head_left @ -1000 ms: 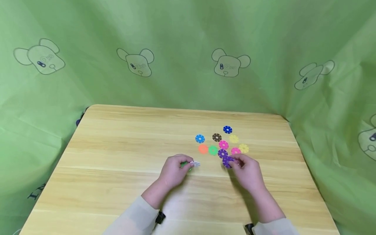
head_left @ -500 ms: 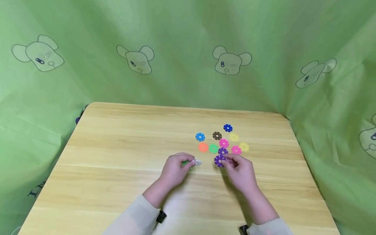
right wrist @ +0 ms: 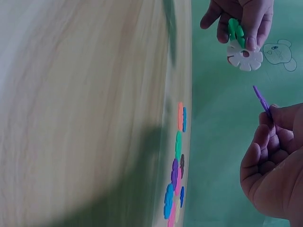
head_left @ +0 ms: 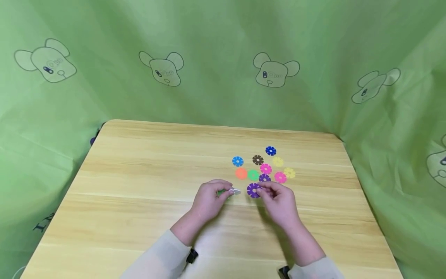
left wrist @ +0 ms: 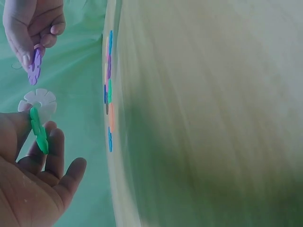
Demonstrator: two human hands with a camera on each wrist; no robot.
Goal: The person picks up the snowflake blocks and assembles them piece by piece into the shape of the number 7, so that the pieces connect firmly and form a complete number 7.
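The left hand (head_left: 210, 199) pinches a green disc (left wrist: 40, 135) and a white disc (left wrist: 46, 99), seemingly joined already; the right hand (head_left: 281, 201) pinches a purple disc (head_left: 250, 190), apparently not yet attached, and loose discs (head_left: 241, 173) lie on the worktop (head_left: 150, 166) beyond the fingers (left wrist: 56, 146).

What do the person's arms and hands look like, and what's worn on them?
The left hand and right hand are ungloved. Pale, off-white sleeves stop short of both hands. A small black piece shows beside each sleeve's end.

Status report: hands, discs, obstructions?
Left hand pinching green notched plastic disc, joined to white notched plastic disc. Right hand pinching purple notched plastic disc. Nothing visible between them.
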